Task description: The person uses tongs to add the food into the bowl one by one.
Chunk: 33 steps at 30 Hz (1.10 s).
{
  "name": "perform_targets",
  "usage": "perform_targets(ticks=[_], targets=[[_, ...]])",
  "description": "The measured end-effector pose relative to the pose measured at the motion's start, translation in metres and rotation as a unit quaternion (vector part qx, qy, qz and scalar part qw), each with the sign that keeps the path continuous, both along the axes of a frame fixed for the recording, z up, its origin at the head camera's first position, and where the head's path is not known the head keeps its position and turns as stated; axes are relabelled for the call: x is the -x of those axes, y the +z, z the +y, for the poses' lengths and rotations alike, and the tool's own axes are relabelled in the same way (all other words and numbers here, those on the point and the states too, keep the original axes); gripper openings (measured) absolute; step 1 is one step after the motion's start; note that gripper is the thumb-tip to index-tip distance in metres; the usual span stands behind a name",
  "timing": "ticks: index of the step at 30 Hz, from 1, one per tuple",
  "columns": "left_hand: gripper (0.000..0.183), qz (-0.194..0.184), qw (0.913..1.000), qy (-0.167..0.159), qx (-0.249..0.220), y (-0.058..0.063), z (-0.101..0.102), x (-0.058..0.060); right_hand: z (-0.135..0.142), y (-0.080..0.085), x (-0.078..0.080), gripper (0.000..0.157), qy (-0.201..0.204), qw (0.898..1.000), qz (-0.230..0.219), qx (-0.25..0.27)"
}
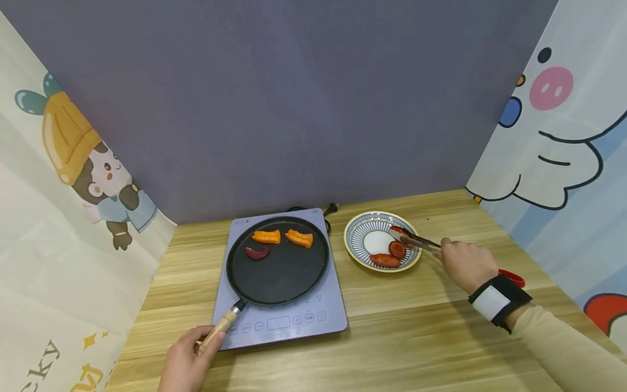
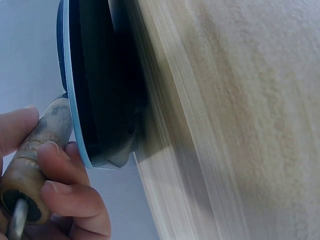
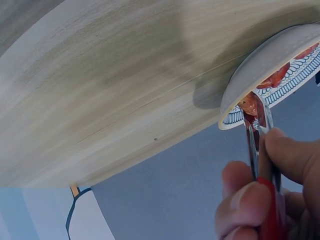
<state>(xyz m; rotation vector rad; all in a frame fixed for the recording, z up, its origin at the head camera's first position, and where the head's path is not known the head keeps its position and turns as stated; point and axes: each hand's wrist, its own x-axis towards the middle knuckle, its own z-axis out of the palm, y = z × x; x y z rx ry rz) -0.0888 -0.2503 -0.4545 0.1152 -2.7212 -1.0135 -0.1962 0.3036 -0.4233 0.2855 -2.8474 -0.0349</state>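
Observation:
My left hand (image 1: 188, 354) grips the wooden handle (image 1: 220, 328) of a flat black frying pan (image 1: 279, 277), fingers curled round it in the left wrist view. Two orange pieces (image 1: 266, 237) and a dark red curled tentacle piece (image 1: 257, 253) lie in the pan. On the right, my right hand (image 1: 467, 267) holds metal tongs (image 1: 422, 243) with a red part (image 3: 271, 215) inside the grip. The tongs' tips reach into a patterned bowl (image 1: 354, 256), around a reddish piece of food (image 3: 248, 104). A sausage (image 1: 385, 261) and a round red slice (image 1: 397, 249) lie beside them.
Under the pan is a pale induction cooker (image 1: 308, 321) with touch buttons along its front. Its black cord and plug (image 1: 332, 208) lie behind, near the grey back panel (image 1: 294, 109). Cartoon-printed curtains (image 1: 553, 136) flank the wooden table (image 1: 406, 337).

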Motion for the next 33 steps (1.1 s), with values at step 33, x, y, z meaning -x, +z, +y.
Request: perform_targets(ticks=[33], targets=[[0.024,0.009,1.0000,0.001,0.000,-0.002,-0.001,0.000,0.001,-0.002,-0.004,0.041,0.015,0.995,0.092,-0.025]])
